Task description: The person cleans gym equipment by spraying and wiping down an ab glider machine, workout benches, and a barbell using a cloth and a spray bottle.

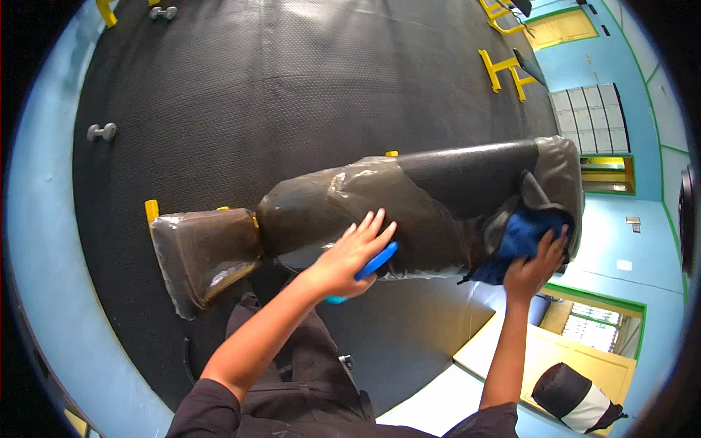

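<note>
A padded black gym bench [471, 180] lies across the view, partly covered in torn clear plastic film. My right hand [536, 263] presses a dark blue cloth [526, 235] onto the pad near its right end, its fingers spread over the fabric. Over the middle of the bench is my left hand [353, 252], fingers extended, with a blue object [377, 261] held at its thumb side; what that object is, I cannot tell. Below the left wrist a bit of turquoise shows. A separate plastic-wrapped seat pad [211, 246] adjoins the bench's left end.
Grey dumbbells [102, 132] rest on the black textured rubber floor [246, 109] near the blue wall. Yellow-framed equipment [504, 68] stands at the upper right. A black and white bag [575, 397] is at the lower right, by a yellow door panel [564, 350].
</note>
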A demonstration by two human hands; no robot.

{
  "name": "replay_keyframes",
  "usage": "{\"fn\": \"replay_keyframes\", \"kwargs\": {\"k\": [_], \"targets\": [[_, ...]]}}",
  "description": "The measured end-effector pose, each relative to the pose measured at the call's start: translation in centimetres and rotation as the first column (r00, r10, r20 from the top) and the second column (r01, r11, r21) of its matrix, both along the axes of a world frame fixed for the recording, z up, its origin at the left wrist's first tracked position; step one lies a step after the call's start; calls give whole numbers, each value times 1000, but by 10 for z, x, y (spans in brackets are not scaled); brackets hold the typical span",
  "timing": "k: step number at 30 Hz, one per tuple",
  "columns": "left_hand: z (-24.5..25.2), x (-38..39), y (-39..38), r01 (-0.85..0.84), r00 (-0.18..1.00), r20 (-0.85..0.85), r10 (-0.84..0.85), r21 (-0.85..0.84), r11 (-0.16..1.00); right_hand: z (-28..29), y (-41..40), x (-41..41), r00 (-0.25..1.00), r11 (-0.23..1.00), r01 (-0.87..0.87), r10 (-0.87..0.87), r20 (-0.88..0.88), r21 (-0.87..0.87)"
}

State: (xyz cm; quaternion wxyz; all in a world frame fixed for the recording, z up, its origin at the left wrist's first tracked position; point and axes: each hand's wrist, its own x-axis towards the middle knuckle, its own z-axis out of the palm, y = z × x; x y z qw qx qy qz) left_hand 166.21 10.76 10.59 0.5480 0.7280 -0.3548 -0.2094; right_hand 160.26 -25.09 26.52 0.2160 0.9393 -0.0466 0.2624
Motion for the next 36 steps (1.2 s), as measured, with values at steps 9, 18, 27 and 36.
{"fn": "replay_keyframes", "kwargs": {"k": [9,18,27,36], "targets": [[7,49,-8,166,983,48,-177,177,970,-11,4,-18,999,955,-45,37,35,293],[-30,66,29,45,987,-138,-86,-274,961,-158,113,-46,930,981,-177,138,-340,-86],[-48,-43,121,-530,791,-482,378,-228,817,-217,225,-4,647,913,-395,352,-676,98],[-53,-146,165,-574,710,-537,455,-67,816,-91,122,-7,876,990,-141,137,-463,25]]}}
